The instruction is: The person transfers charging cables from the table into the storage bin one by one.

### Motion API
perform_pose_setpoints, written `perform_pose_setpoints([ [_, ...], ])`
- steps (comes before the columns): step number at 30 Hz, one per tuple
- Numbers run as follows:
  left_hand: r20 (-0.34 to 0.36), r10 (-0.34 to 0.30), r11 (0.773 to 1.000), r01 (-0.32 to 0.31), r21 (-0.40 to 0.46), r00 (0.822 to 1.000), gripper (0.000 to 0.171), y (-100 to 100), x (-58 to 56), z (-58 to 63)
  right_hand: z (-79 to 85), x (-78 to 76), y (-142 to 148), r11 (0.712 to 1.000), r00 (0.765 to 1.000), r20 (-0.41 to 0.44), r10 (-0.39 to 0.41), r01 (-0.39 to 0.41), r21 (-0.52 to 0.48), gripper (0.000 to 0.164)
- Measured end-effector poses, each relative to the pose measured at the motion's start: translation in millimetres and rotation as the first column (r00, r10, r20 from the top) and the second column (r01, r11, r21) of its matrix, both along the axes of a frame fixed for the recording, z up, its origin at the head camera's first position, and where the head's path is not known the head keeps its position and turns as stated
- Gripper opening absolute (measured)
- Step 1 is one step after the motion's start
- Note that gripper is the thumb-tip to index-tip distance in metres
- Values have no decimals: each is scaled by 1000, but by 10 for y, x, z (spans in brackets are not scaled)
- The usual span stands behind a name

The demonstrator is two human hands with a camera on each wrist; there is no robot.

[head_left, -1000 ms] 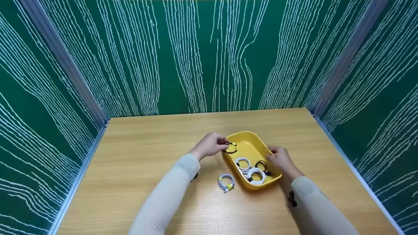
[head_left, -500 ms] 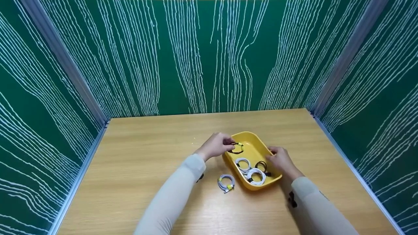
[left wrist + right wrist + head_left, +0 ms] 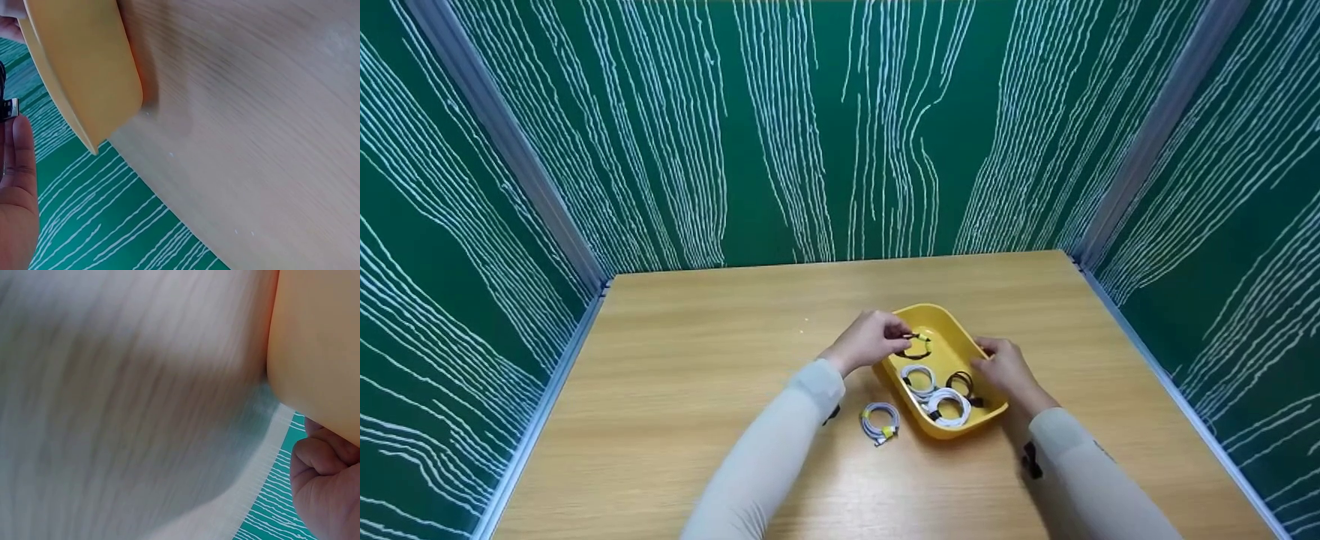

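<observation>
My left hand pinches a black coiled cable bound with yellow ties, holding it over the far left part of a yellow plastic bin. A metal USB plug on that cable shows at the fingertips in the left wrist view. On the bin's right side, my right hand grips the rim; its curled fingers lie against the outer wall. Inside, toward the near end, are two white coiled cables with black ties and a dark coiled cable.
Left of the bin, a grey coiled cable with yellow ties lies on the wooden table. Green panels with wavy white lines stand along the back and both sides, joined by metal posts.
My left hand has moved right and slightly nearer, carrying the black cable from the bin's left rim to over its inside. The right hand and bin have stayed put.
</observation>
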State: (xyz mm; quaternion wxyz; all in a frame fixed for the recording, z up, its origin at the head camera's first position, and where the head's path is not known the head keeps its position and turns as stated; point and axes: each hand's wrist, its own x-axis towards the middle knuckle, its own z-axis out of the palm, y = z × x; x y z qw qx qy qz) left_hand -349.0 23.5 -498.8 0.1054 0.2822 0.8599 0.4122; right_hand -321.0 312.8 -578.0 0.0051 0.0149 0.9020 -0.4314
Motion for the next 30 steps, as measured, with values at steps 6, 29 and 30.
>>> perform_pose_setpoints([
  [6, 47, 44, 999, -43, -12, 998, 20, 108, 39, -62, -7, -11, 2, 1000, 999, 48, -18, 19, -24, 47],
  [29, -64, 129, 991, -131, -31, 990, 16, 455, 27, -290, -31, -9, 9, 999, 1000, 16, -21, 22, -44, 50],
  [30, -68, 130, 990, -133, -37, 989, 16, 467, 26, -292, -35, -11, 8, 998, 1000, 19, -23, 24, -52, 50],
])
